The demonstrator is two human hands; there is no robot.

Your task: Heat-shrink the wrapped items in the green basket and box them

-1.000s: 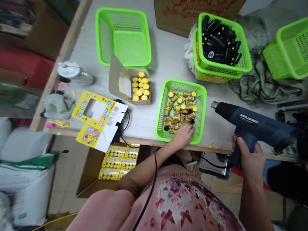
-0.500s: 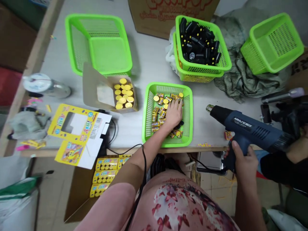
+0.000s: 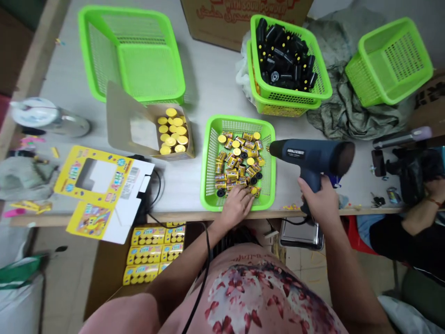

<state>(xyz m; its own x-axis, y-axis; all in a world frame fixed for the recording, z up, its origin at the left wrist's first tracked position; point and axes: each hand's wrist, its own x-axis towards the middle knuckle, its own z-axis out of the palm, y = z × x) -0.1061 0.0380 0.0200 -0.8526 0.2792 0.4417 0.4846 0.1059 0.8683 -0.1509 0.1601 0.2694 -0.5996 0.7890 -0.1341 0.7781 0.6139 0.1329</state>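
My right hand point(image 3: 321, 199) is wrapped round the handle of a dark blue heat gun point(image 3: 306, 152). Its nozzle points left, at the right rim of a green plastic basket point(image 3: 204, 181). Small cylinders point(image 3: 232, 160) in yellow printed wrappers lie jumbled in that basket, some showing yellow or black round ends. My left hand point(image 3: 238, 205) rests at the basket's near side, palm down, fingers extended over the nearest cylinders; I see nothing gripped in it. A black cable point(image 3: 207, 250) hangs across my left forearm.
Left of the basket stand an open carton point(image 3: 132, 125) of yellow-capped cylinders and an unfolded yellow box point(image 3: 93, 171). Behind are a large green basket point(image 3: 175, 51) and one with black pieces point(image 3: 288, 55). A co-worker's hand point(image 3: 434, 188) shows at right.
My left hand has drawn back from the middle of the basket to its near side, uncovering the cylinders. The heat gun has moved left in my right hand, its nozzle now beside the basket.
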